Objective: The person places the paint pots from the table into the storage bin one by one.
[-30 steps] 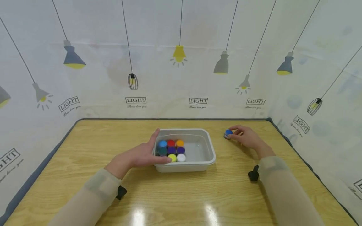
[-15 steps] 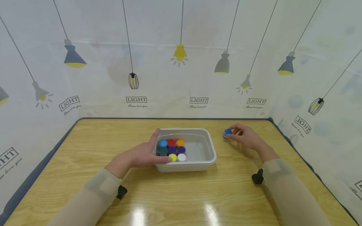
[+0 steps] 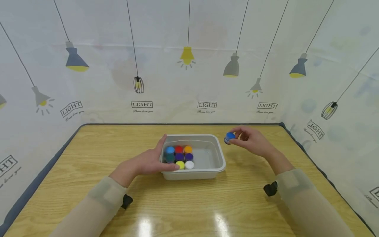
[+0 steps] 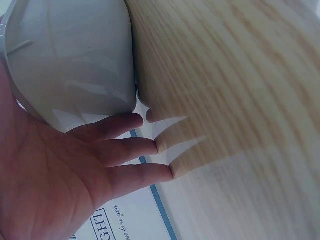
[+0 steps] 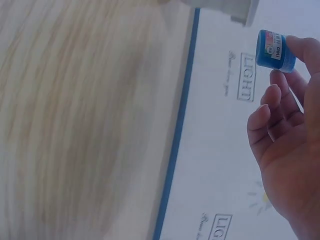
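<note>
My right hand (image 3: 251,141) pinches a small blue paint jar (image 3: 229,137) between thumb and fingertips, above the table just right of a white plastic box (image 3: 207,175). A printed label shows on the jar (image 5: 272,49) in the right wrist view. My left hand (image 3: 147,162) spans the box's left end, its thumb along the near rim beside a yellow lid (image 3: 180,164). In the left wrist view, straight fingers (image 4: 135,175) lie by the box's outer wall (image 4: 85,65). Several jars stand in rows in the box's left half, among them red (image 3: 179,149), orange (image 3: 188,149) and white (image 3: 189,164) lids.
The box stands on a wood-grain table (image 3: 189,204) with a dark edge along the back. Behind and beside it rises a pale cloth (image 3: 165,65) printed with lamps. A black wrist mount (image 3: 270,189) sticks out under the right sleeve; another (image 3: 126,201) is at the left.
My right hand has raised the blue paint jar from the table and moved it left, closer to the box. My left hand and the box have stayed in place.
</note>
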Tool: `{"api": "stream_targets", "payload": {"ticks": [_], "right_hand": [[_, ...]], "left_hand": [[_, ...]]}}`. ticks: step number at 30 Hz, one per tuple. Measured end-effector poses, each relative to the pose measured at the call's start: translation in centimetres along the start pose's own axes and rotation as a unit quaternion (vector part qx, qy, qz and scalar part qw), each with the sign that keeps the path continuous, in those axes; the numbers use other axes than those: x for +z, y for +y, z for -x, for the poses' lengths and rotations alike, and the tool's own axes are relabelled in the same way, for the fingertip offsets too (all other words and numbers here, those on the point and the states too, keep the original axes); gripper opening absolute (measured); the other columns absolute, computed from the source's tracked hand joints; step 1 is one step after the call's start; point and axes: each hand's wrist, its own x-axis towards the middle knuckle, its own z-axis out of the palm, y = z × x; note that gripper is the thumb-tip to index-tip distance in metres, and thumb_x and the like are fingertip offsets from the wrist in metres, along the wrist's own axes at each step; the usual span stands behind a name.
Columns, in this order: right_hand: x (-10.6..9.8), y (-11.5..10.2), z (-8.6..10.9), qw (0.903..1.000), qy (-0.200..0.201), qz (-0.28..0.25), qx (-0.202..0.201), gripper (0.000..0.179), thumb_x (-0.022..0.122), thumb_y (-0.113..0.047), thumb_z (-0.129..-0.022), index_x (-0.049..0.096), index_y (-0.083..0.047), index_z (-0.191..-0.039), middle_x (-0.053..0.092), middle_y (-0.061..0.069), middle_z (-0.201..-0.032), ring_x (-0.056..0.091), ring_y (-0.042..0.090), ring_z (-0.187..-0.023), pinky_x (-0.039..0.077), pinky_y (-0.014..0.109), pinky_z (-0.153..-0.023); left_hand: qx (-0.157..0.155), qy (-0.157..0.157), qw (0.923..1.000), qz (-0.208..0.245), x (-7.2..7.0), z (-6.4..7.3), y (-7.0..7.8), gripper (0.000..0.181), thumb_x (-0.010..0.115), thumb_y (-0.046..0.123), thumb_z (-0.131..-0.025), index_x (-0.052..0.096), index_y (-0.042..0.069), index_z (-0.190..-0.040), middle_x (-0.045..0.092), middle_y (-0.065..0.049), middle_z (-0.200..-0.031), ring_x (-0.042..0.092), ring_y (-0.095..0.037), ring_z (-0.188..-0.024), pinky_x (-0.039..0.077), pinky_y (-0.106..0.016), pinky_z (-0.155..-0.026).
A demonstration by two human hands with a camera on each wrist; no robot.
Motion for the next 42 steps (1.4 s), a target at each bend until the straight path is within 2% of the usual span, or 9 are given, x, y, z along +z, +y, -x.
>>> {"api": "stream_targets", "payload": {"ticks": [8, 11, 14, 19, 24, 32, 38, 42], "right_hand": [[1.0, -2.8, -0.5, 0.9991, 0.000, -0.005, -0.043, 0.031, 0.083, -0.028, -0.100, 0.074, -0.019, -0.128, 0.066, 0.004, -0.104, 0.056, 0.022, -0.079, 0.047, 0.028, -0.064], [1.9, -3.4, -1.0, 0.9979, -0.001, 0.003, -0.064, 0.030, 0.085, -0.027, -0.098, 0.075, -0.019, -0.125, 0.065, 0.003, -0.103, 0.054, 0.024, -0.081, 0.046, 0.029, -0.068], [2.9, -3.9, -1.6, 0.9964, -0.001, 0.012, -0.083, 0.029, 0.086, -0.026, -0.097, 0.076, -0.019, -0.123, 0.064, 0.006, -0.109, 0.055, 0.029, -0.095, 0.048, 0.038, -0.082], [4.6, -4.4, -2.5, 0.9959, -0.010, 0.014, -0.089, 0.028, 0.086, -0.027, -0.096, 0.077, -0.021, -0.122, 0.059, 0.011, -0.136, 0.047, 0.036, -0.132, 0.043, 0.061, -0.110], [6.0, -4.8, -3.5, 0.9961, -0.027, 0.008, -0.084, 0.029, 0.088, -0.029, -0.094, 0.078, -0.022, -0.121, 0.053, 0.014, -0.154, 0.038, 0.039, -0.148, 0.033, 0.070, -0.121], [7.7, -5.1, -4.8, 0.9949, -0.048, 0.023, -0.086, 0.029, 0.087, -0.033, -0.094, 0.077, -0.024, -0.120, 0.055, 0.012, -0.155, 0.038, 0.040, -0.148, 0.035, 0.068, -0.120], [8.5, -5.2, -5.1, 0.9956, -0.051, 0.041, -0.067, 0.030, 0.089, -0.034, -0.091, 0.078, -0.025, -0.118, 0.057, 0.007, -0.151, 0.041, 0.036, -0.147, 0.037, 0.065, -0.122], [8.7, -5.6, -5.1, 0.9931, -0.059, 0.078, -0.065, 0.031, 0.088, -0.035, -0.091, 0.079, -0.025, -0.119, 0.056, 0.009, -0.154, 0.039, 0.039, -0.150, 0.034, 0.067, -0.124]], "left_hand": [[-0.002, 0.000, 1.0000, -0.003, -0.1, 0.0, 0.1, 0.138, 0.074, 0.080, -0.087, -0.018, 0.028, -0.176, 0.041, -0.026, -0.172, 0.049, -0.047, -0.153, 0.035, -0.069, -0.127], [-0.003, 0.000, 1.0000, -0.004, -0.1, 0.0, 0.2, 0.138, 0.074, 0.081, -0.087, -0.017, 0.028, -0.176, 0.041, -0.026, -0.172, 0.050, -0.047, -0.153, 0.036, -0.069, -0.127], [-0.003, 0.001, 1.0000, -0.003, -0.1, 0.0, 0.2, 0.138, 0.074, 0.080, -0.087, -0.017, 0.028, -0.176, 0.042, -0.026, -0.172, 0.049, -0.047, -0.153, 0.036, -0.069, -0.127], [-0.003, 0.001, 1.0000, 0.001, -0.1, 0.0, 0.2, 0.138, 0.074, 0.080, -0.087, -0.017, 0.028, -0.176, 0.040, -0.027, -0.172, 0.048, -0.048, -0.154, 0.034, -0.070, -0.127], [-0.006, -0.002, 1.0000, 0.002, 0.0, 0.0, 0.2, 0.137, 0.074, 0.080, -0.087, -0.016, 0.029, -0.176, 0.040, -0.027, -0.172, 0.048, -0.047, -0.153, 0.035, -0.070, -0.126], [-0.005, -0.005, 0.9999, -0.008, 0.0, 0.0, 0.2, 0.137, 0.072, 0.082, -0.087, -0.015, 0.028, -0.176, 0.041, -0.026, -0.172, 0.050, -0.047, -0.152, 0.037, -0.071, -0.125], [-0.007, -0.005, 0.9999, -0.006, 0.0, 0.0, 0.3, 0.137, 0.073, 0.082, -0.087, -0.016, 0.028, -0.176, 0.040, -0.026, -0.173, 0.050, -0.047, -0.152, 0.037, -0.070, -0.125], [-0.005, -0.003, 1.0000, -0.007, -0.1, 0.1, 0.2, 0.136, 0.072, 0.082, -0.087, -0.016, 0.028, -0.176, 0.040, -0.026, -0.172, 0.050, -0.047, -0.152, 0.037, -0.070, -0.125]]}}
